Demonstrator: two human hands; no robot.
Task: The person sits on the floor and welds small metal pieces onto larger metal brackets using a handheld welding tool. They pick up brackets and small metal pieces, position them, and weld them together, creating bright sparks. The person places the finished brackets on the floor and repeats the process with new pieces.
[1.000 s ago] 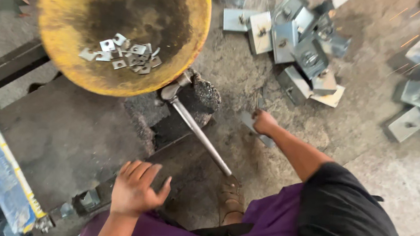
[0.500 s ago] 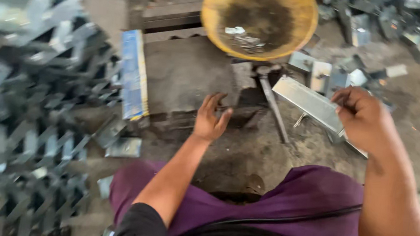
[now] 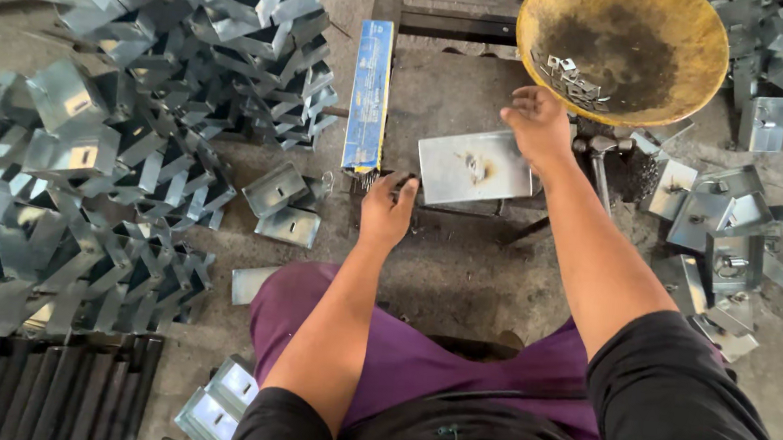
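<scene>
Workbench: metal plate (image 3: 475, 166) between hands.

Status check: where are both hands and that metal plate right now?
Left hand fingertips at flat metal plate, near edge. Right hand on its far corner, beside yellow bowl. Nothing blocking.

Just under your right fingers (image 3: 524, 100) lies a silver-grey plate (image 3: 476, 167) with a brown scorch mark at its centre. Beyond those fingers, the bowl (image 3: 653, 26) is yellow, stained black inside. Just past your left fingers (image 3: 403, 186), the long box (image 3: 369, 94) is blue with yellow edging. The surface (image 3: 449, 85) is dark grey. Your trousers (image 3: 418, 357) are purple.
</scene>
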